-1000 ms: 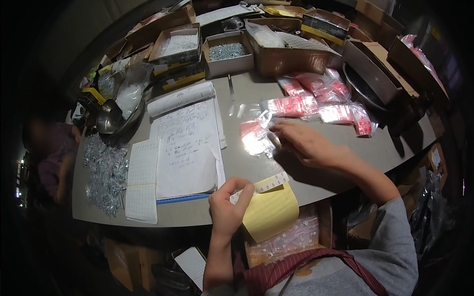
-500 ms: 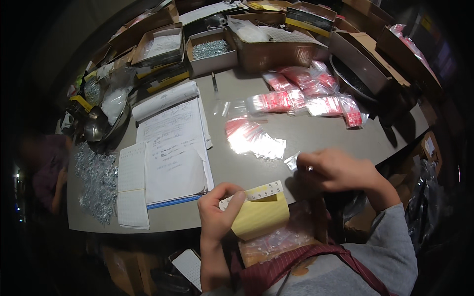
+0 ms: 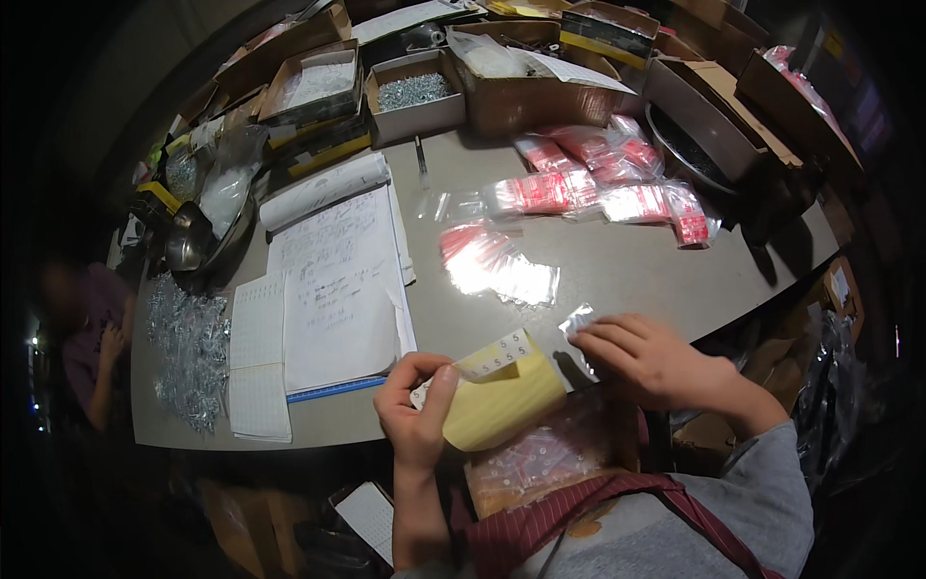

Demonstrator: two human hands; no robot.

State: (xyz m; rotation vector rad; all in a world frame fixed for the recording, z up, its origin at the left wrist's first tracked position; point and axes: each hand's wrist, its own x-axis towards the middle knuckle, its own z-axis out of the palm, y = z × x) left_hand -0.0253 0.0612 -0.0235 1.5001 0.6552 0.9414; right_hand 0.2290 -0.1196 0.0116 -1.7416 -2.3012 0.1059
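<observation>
My left hand (image 3: 417, 403) is closed around a curled sheet of small white number stickers on a yellow backing (image 3: 506, 403), its thumb on top near the left end. The sheet is held above the table's near edge. My right hand (image 3: 648, 359) lies with fingers stretched out over a small clear plastic bag (image 3: 579, 320), fingertips touching it at the table's front edge. Just beyond lies a fanned pile of small clear bags with red print (image 3: 492, 268). Below the sticker sheet, a box of clear bags with small pale pieces (image 3: 540, 458) sits at my lap.
An open notepad (image 3: 338, 289) lies left, beside a folded paper list (image 3: 258, 357) and a heap of small metal parts in bags (image 3: 188, 357). More red-printed bags (image 3: 545, 193) lie farther back. Boxes, one with screws (image 3: 415, 92), line the far edge. Another person (image 3: 96, 328) is at far left.
My right hand has gone from bent, blurred fingers above the small bag to fingers laid flat on it. The sticker sheet in my left hand has shifted slightly left and tilted.
</observation>
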